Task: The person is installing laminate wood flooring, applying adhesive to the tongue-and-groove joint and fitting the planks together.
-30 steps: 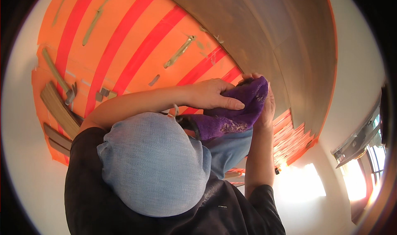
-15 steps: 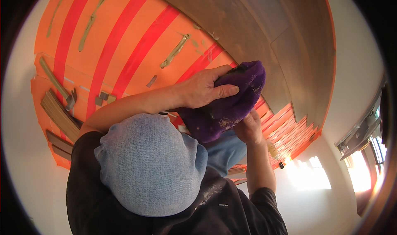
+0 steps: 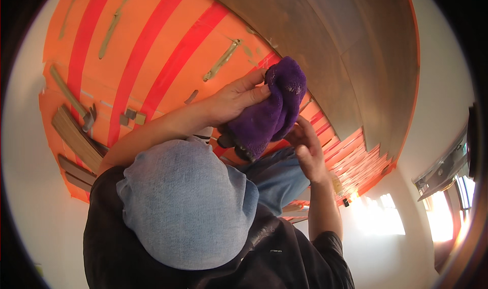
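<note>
Purple cloth (image 3: 264,111), held up ahead of the bent denim knee, left hand on it, right hand beside it. Left to right: hammer (image 3: 68,92) with a pale handle and dark claw head, lying on an orange sheet (image 3: 143,22) crossed by red stripes (image 3: 133,65). Just below it, a long wood-toned board (image 3: 76,136); lower again, darker strips (image 3: 76,171). Small blocks (image 3: 132,116) grouped near the hammer. Farther along the sheet, greenish-brown smears (image 3: 221,61). Left hand (image 3: 235,102) comes in across the knee (image 3: 188,202), thumb laid over the upper part of the cloth, pinching it against fingers partly hidden beneath. Cloth looks plush, deep purple, bunched into a lengthwise fold with a rounded top; pale flecks or matted patches near the upper end; dark edging at the lower end, a dark piece showing just left of it, its nature unclear. Right hand (image 3: 307,151) at the cloth's right edge: thumb standing off from loosely bent fingers, some tips out of sight; cannot tell whether they touch the fabric. Beyond, brown planks (image 3: 325,45) curve along the sheet; bright light patch (image 3: 378,218) at lower right.
</note>
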A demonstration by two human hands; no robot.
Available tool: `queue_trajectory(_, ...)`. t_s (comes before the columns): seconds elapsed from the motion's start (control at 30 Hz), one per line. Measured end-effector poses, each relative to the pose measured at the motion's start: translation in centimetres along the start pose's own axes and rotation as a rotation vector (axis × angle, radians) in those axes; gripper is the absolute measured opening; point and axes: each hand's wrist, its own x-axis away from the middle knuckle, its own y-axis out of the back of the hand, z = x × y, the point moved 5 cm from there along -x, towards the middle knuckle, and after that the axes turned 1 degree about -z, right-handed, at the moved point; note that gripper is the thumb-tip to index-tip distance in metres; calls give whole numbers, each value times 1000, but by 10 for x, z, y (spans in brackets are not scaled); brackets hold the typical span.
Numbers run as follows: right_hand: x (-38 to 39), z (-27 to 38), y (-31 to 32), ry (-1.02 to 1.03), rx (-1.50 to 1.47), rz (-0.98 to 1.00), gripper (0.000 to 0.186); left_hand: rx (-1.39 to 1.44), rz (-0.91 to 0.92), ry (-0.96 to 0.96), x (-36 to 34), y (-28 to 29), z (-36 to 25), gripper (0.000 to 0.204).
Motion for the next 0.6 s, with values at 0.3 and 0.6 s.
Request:
queue_trajectory(0.3,-19,13,56,58,-54,-344,31,212,13,99,10,15,-4,61)
queue_trajectory(0.6,-40,62,31,-50,-147,-182,32,117,-25,370,17,23,38,57)
